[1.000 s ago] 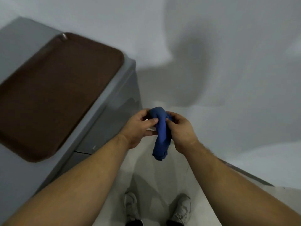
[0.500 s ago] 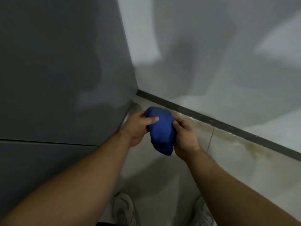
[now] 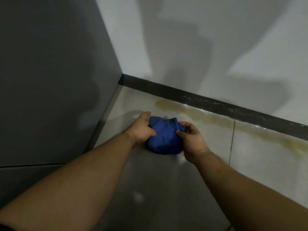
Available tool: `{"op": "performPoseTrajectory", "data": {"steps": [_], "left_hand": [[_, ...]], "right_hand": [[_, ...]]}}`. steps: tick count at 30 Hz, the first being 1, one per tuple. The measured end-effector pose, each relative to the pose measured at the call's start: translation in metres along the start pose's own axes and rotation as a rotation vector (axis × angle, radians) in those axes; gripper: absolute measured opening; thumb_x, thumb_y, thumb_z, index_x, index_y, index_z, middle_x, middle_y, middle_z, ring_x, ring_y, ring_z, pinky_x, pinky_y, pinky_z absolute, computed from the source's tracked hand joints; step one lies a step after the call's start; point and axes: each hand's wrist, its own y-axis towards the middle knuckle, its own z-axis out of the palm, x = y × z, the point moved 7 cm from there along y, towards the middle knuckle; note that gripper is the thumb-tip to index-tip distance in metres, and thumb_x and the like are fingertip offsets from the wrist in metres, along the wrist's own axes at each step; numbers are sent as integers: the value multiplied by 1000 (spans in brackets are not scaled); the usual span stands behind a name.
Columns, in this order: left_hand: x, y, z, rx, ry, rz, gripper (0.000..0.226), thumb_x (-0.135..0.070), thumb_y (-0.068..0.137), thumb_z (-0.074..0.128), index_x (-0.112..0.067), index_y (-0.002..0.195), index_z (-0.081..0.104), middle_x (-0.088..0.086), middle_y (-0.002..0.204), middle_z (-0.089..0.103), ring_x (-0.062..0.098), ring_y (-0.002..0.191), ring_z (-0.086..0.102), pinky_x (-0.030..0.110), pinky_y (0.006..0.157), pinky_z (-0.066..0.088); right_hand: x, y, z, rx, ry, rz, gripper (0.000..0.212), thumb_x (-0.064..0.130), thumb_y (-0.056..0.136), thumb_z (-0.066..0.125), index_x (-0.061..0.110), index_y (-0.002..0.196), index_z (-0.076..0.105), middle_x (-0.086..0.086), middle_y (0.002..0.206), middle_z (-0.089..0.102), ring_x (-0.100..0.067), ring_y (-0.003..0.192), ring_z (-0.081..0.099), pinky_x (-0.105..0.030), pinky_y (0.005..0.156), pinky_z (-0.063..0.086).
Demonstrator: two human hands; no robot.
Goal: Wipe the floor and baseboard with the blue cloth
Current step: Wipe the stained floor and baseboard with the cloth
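- While bunched up into a rounded wad, blue cloth [image 3: 164, 139] sits low over the floor [image 3: 166, 189], right by the corner where the grey cabinet side [image 3: 50, 80] meets the white wall [image 3: 200, 47]. Can't quite tell if actually touching the tile or just above it.
- Left hand [image 3: 141, 129] wrapped on the left side of the wad, thumb pressed into the fabric; right hand [image 3: 191, 142] closed on the right side, fingers curled over the top edge. Both gripping, neither open.
- Looks soft and light, floppy stuff, no stiffness at all. Probably going to squash flat under a palm and grab the tile well enough, no slip worries. Nothing fragile either.
- Best hold, going by this: flat palm on top of the wad with fingers spread, not pinching the edges, otherwise likely to unravel and drag loose corners.
- Yellowish stain streak [image 3: 200, 116] running along the floor just beside the dark baseboard [image 3: 216, 104], a bit beyond the cloth. Whitish specks on the baseboard too.
- No wiping visibly done yet, stain fully there. Guessing the next bit means pushing forward-right along that streak, then folding an edge up for the baseboard face.
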Motion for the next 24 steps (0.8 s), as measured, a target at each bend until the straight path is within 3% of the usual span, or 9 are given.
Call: {"op": "performPoseTrajectory", "data": {"steps": [2,4,7,9,12,15,17,20,24], "left_hand": [[3,9,-5,-37,-82,8,98,12,85,66,-26,162,18,21,127,66,34,119,65,53,107,51],[2,20,-7,-62,-109,61,95,13,86,65,-26,161,22,19,130,65,33,122,64,53,108,51],[2,28,-5,-118,76,174,79,8,85,66,-15,155,37,14,142,59,31,131,58,45,114,46],[3,27,-7,-210,279,257,70,0,83,70,-11,148,47,13,140,60,30,129,58,41,113,45],[10,25,-13,-307,565,317,66,-21,79,79,-18,141,56,7,139,59,29,128,52,45,107,47],[20,25,-21,-361,636,376,44,-31,87,72,-20,129,63,3,136,60,26,127,50,42,107,45],[28,27,-30,-422,626,393,32,-23,93,64,-17,124,67,6,142,58,27,135,48,44,114,41],[35,30,-37,-450,642,410,32,-16,94,60,-16,125,66,7,150,52,27,142,42,47,117,40],[37,38,-32,-367,684,430,45,-17,95,58,-20,140,57,2,163,36,27,151,26,43,122,33]], "right_hand": [[5,8,1,-6,-11,-37,31,2,94,64,25,115,66,-6,121,72,-28,116,68,-54,102,56],[15,19,4,-16,-101,-101,32,4,94,65,26,118,65,-2,121,71,-25,115,67,-50,103,55],[24,32,8,-47,-552,-224,37,10,93,67,25,126,61,4,121,68,-22,115,66,-31,99,51],[29,33,8,-113,-847,-310,38,15,93,67,24,129,62,-1,125,65,-24,115,64,-27,94,47],[39,25,19,-212,-1150,-529,39,20,90,65,21,129,66,-4,137,58,-28,124,55,-40,105,49],[39,18,57,-92,-1263,-795,39,29,92,62,19,129,67,-10,148,53,-33,135,49,-51,116,41],[23,25,80,99,-1349,-783,49,45,97,51,26,142,56,-5,162,39,-30,149,34,-54,124,26],[-9,41,81,235,-1556,-646,69,64,98,28,38,161,18,6,174,5,-20,160,-5,-56,128,-4],[-24,34,67,193,-1622,-706,73,51,94,26,32,163,15,3,174,5,-21,158,-11,-51,124,-12]]}}
